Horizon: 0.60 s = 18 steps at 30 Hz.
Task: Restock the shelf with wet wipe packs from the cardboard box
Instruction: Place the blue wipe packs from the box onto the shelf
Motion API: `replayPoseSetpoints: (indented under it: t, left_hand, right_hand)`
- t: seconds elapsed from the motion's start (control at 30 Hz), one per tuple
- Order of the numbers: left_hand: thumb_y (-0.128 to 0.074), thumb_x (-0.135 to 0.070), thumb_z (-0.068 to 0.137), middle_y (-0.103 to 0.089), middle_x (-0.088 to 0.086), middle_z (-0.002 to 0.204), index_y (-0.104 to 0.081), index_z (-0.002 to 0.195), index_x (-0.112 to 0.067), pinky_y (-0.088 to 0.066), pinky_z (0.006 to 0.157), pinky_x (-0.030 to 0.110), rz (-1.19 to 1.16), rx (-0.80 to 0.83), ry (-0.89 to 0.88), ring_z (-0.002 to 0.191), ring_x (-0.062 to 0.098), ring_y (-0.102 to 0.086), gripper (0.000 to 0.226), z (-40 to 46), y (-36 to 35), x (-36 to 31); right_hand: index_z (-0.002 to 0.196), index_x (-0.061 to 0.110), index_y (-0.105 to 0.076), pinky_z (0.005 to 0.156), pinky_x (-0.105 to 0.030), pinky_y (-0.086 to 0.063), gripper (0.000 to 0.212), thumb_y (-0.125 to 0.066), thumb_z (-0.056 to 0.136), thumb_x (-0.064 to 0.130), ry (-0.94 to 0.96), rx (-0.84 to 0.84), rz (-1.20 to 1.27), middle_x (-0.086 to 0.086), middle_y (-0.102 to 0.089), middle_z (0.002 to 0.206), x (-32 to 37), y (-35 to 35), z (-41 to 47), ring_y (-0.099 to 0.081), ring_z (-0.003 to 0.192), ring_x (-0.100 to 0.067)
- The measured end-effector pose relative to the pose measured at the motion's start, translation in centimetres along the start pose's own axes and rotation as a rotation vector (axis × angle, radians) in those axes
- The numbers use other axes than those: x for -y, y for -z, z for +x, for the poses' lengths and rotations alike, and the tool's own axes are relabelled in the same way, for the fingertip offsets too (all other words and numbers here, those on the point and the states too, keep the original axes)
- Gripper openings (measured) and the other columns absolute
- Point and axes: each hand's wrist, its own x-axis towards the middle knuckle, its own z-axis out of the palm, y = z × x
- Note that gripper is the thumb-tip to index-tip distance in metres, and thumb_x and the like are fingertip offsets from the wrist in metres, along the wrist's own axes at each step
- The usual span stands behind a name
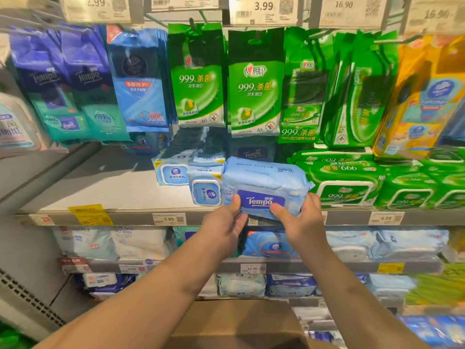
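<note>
A light blue Tempo wet wipe pack [264, 180] lies at the front edge of the grey shelf [105, 187], between smaller blue packs and green packs. My left hand [224, 222] grips its near left corner, thumb on top. My right hand [299, 217] grips its near right side, thumb pressed on the dark blue label. The cardboard box [239, 323] sits low between my forearms; its inside is hidden.
Two small blue lidded packs [191, 177] stand left of the held pack. Green 999 packs [352, 182] crowd the right. Hanging blue, green and yellow packs [201, 76] fill the pegs above. Lower shelves [276, 267] hold more wipes. Bare shelf surface spreads to the left.
</note>
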Motion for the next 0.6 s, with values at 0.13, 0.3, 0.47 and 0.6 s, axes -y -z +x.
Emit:
replayPoseSetpoints:
  t: [0.13,0.3,0.47,0.6]
  left_hand:
    - [-0.073,-0.019,0.094,-0.075,0.011,0.104,-0.065,0.126,-0.005,-0.06,0.055,0.022,0.018,0.01,0.007,0.083,0.016,-0.071,0.035,0.6,-0.3,-0.2]
    - [-0.075,-0.026,0.093,-0.075,0.008,0.103,-0.066,0.12,-0.012,-0.061,0.073,0.029,0.095,-0.002,0.006,0.094,0.017,-0.071,0.032,1.2,-0.4,-0.7]
    - [-0.076,-0.034,0.092,-0.071,0.004,0.091,-0.066,0.107,-0.014,-0.059,0.067,0.029,0.133,-0.042,0.014,0.085,0.016,-0.065,0.027,1.4,-0.6,-1.1]
    - [-0.074,-0.033,0.094,-0.068,0.004,0.086,-0.065,0.106,-0.014,-0.057,0.062,0.028,0.153,-0.047,-0.014,0.08,0.015,-0.063,0.025,1.7,-0.6,-1.2]
  right_hand:
    - [0.123,0.012,-0.063,0.088,-0.01,-0.041,0.036,-0.077,0.089,0.013,0.03,0.013,0.001,-0.004,-0.053,0.11,-0.4,-0.2,0.6,-0.053,0.104,-0.015]
    - [0.133,0.018,-0.063,0.096,-0.028,-0.047,0.041,-0.073,0.093,0.02,-0.025,-0.006,0.009,-0.002,-0.066,0.118,-0.4,-0.8,1.1,-0.06,0.111,-0.017]
    - [0.141,0.021,-0.056,0.104,-0.039,-0.048,0.044,-0.063,0.099,0.013,-0.127,0.108,-0.015,0.0,-0.068,0.124,0.6,-1.0,2.3,-0.062,0.116,-0.021]
    - [0.132,0.017,-0.063,0.101,-0.038,-0.042,0.035,-0.067,0.097,0.02,-0.135,0.085,-0.249,-0.005,-0.057,0.113,0.6,-1.1,2.9,-0.053,0.115,-0.029]
